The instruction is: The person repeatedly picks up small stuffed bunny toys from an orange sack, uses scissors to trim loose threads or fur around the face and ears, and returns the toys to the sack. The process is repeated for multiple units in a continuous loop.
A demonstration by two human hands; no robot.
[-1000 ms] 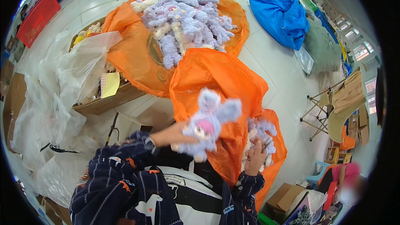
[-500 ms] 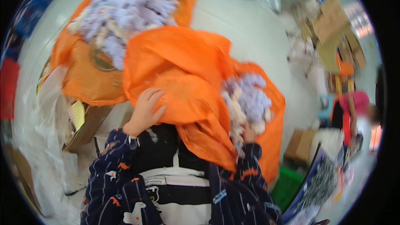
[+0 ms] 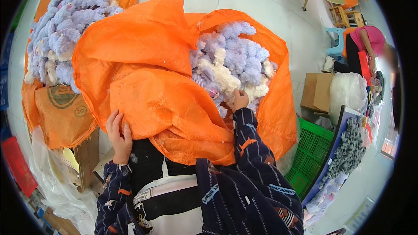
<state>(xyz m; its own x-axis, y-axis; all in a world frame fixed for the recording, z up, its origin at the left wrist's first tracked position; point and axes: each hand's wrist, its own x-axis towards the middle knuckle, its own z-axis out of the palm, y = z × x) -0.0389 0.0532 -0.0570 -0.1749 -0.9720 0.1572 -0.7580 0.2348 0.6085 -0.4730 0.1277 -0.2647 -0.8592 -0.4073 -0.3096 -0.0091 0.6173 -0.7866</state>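
Observation:
An orange woven sack (image 3: 150,100) lies across my lap, its mouth spread wide on the right. Inside that mouth is a heap of fluffy lilac plush pieces (image 3: 244,56) mixed with cream plush pieces (image 3: 222,76). My left hand (image 3: 119,138) rests against the sack's near left edge, fingers stretched out and thumb apart. At the near side of the heap is my right hand (image 3: 240,100), its fingers bent together by a cream piece. Whatever its fingertips hold, if anything, is hidden.
A second orange sack (image 3: 65,117) at the far left bears a larger heap of lilac plush (image 3: 72,21). Clear plastic sheeting (image 3: 56,182) hangs at the left. On the right stand a green crate (image 3: 309,148), a cardboard box (image 3: 317,90) and a bending person (image 3: 370,43).
The view has swung, so both sacks appear farther left. My right hand, earlier partly sunk among the plush, now shows at the heap's near side. My left hand remains by the sack's edge.

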